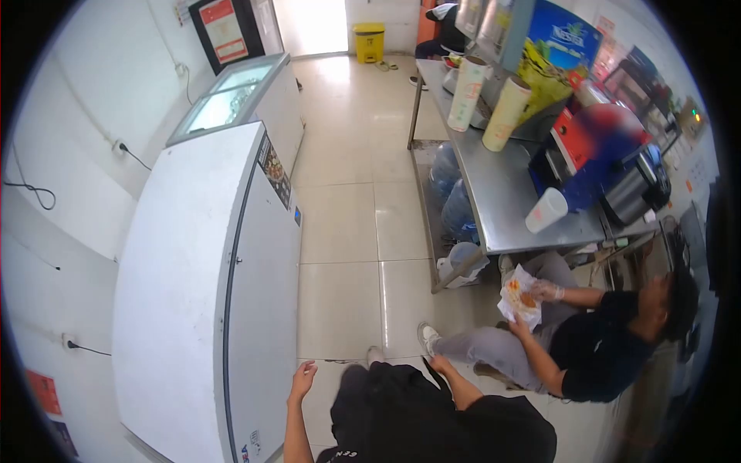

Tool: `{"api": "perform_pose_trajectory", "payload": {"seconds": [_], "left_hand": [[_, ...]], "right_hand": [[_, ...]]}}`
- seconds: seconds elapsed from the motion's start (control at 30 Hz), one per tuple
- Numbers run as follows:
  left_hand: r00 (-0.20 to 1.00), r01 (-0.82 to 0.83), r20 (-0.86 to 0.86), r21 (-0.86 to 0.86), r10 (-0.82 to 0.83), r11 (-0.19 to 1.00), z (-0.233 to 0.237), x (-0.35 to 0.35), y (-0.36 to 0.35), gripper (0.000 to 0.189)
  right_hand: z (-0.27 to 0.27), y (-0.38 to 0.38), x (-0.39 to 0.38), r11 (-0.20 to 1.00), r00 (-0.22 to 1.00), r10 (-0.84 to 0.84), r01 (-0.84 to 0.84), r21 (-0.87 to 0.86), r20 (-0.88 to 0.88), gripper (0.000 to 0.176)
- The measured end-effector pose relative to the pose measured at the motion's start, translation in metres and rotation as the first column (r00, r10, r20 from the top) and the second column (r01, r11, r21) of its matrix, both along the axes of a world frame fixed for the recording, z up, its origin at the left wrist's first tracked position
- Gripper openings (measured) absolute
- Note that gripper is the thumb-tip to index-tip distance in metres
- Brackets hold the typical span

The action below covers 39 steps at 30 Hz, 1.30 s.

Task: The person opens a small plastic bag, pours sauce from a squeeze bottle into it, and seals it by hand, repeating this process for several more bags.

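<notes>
My left hand (305,378) hangs low beside the white chest freezer (266,332), its fingers loosely apart with nothing in them. At my right side, my right hand (440,366) is closed on a dark, flat, strip-like thing (434,376) that slants down over my black clothing (409,420). I cannot tell what that strip is. My right hand is close to the knee of a person seated on the right.
That seated person (610,347) holds food on white paper (521,297). A steel table (502,193) carries film rolls (505,113), a white cup (546,210) and a steel kettle (637,189). Water jugs (458,208) stand underneath. A glass-topped freezer (231,96) and yellow bin (370,42) are farther off.
</notes>
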<state>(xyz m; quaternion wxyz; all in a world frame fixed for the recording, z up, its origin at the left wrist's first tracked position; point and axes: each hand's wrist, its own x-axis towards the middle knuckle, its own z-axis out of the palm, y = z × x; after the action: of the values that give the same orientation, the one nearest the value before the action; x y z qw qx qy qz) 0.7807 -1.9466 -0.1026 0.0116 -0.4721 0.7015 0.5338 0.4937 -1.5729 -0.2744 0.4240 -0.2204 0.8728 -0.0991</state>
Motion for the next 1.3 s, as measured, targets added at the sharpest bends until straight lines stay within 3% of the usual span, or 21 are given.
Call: {"api": "perform_pose_trajectory", "payload": {"seconds": [0.07,0.1,0.2,0.27,0.4,0.47,0.53,0.57,0.6,0.67,0.77,0.87,0.93,1.03,1.07,1.1,1.13,1.17,1.23,1.27,1.3], "left_hand": [[1.0,-0.021,-0.004,0.069,0.021,0.997,-0.068,0.012,0.004,0.037],[0.981,0.031,0.19,0.06,-0.042,0.998,-0.101,0.023,0.008,0.041],[0.891,0.043,0.427,0.261,-0.155,0.964,-0.094,0.011,0.018,0.044],[0.841,0.023,0.487,0.4,-0.235,0.916,-0.094,-0.017,0.002,0.044],[0.817,0.002,0.498,0.5,-0.29,0.866,-0.094,-0.086,-0.065,0.044],[0.82,-0.001,0.492,0.513,-0.293,0.858,-0.092,-0.122,-0.11,0.044],[0.816,0.031,0.481,0.515,-0.319,0.857,-0.095,-0.162,-0.163,0.044],[0.809,0.06,0.479,0.511,-0.342,0.857,-0.099,-0.182,-0.192,0.044],[0.794,0.114,0.47,0.508,-0.385,0.854,-0.104,-0.201,-0.225,0.045],[0.725,0.299,0.448,0.48,-0.524,0.825,-0.121,-0.243,-0.302,0.045],[0.563,0.611,0.573,0.197,-0.595,0.767,-0.137,-0.356,-0.436,0.051],[0.867,0.418,0.385,-0.217,-0.316,0.882,-0.08,-0.503,-0.527,0.042],[0.989,0.145,0.071,-0.228,-0.133,0.963,-0.033,-0.597,-0.557,0.04],[0.993,0.06,-0.09,-0.112,-0.071,0.992,-0.042,-0.699,-0.586,0.041],[0.981,0.135,-0.119,-0.129,-0.151,0.982,-0.055,-0.72,-0.59,0.042],[0.962,0.213,-0.141,-0.153,-0.235,0.965,-0.065,-0.735,-0.59,0.043],[0.956,0.287,-0.031,-0.09,-0.291,0.954,-0.05,-0.75,-0.583,0.044],[0.934,0.351,0.076,-0.022,-0.349,0.936,-0.04,-0.76,-0.58,0.045],[0.925,0.354,0.121,0.076,-0.361,0.932,-0.101,-0.749,-0.585,0.046],[0.92,0.333,0.164,0.148,-0.355,0.931,-0.112,-0.743,-0.579,0.046],[0.915,0.305,0.213,0.187,-0.341,0.934,-0.12,-0.728,-0.573,0.042]], "right_hand": [[0.038,-0.099,-0.066,0.992,0.991,0.124,-0.124,0.007,0.048,0.039],[0.039,-0.139,-0.093,0.984,0.996,0.086,-0.088,-0.153,-0.025,0.036],[0.102,-0.267,-0.164,0.943,0.997,-0.065,0.071,-0.324,0.028,0.031],[0.125,-0.328,-0.203,0.913,0.998,-0.065,0.063,-0.403,0.009,0.03],[0.096,-0.393,-0.267,0.894,0.999,0.002,-0.025,-0.448,-0.051,0.031],[0.056,-0.396,-0.29,0.956,0.995,0.051,-0.074,-0.285,-0.09,0.031],[0.02,-0.393,-0.318,0.981,0.977,0.168,-0.179,0.075,0.135,0.034],[0.014,-0.387,-0.324,0.98,0.977,0.134,-0.155,0.124,0.163,0.033],[0.008,-0.383,-0.333,0.976,0.976,0.091,-0.127,0.175,0.197,0.033],[0.042,-0.382,-0.347,0.975,0.957,-0.179,0.142,0.169,0.227,0.03],[0.05,-0.384,-0.36,0.841,0.81,-0.534,0.538,0.058,0.243,0.031],[0.037,-0.384,-0.38,0.788,0.724,-0.614,0.583,0.196,0.313,0.03],[0.029,-0.39,-0.402,0.876,0.845,-0.467,0.404,0.262,0.26,0.034],[-0.124,-0.352,-0.459,0.934,0.877,-0.343,0.283,0.216,0.335,0.036],[-0.123,-0.366,-0.489,0.949,0.883,-0.303,0.245,0.198,0.359,0.037],[-0.129,-0.376,-0.52,0.971,0.887,-0.231,0.183,0.156,0.399,0.038],[-0.066,-0.42,-0.556,0.997,0.878,-0.08,0.064,0.05,0.472,0.039],[-0.009,-0.478,-0.585,0.926,0.853,-0.355,0.263,0.272,0.384,0.036],[0.003,-0.536,-0.655,0.867,0.836,-0.498,0.472,0.161,0.23,0.03],[-0.012,-0.559,-0.697,0.954,0.936,-0.292,0.27,0.131,0.196,0.025],[-0.013,-0.583,-0.732,0.969,0.964,-0.245,0.24,0.054,0.107,0.026]]}}
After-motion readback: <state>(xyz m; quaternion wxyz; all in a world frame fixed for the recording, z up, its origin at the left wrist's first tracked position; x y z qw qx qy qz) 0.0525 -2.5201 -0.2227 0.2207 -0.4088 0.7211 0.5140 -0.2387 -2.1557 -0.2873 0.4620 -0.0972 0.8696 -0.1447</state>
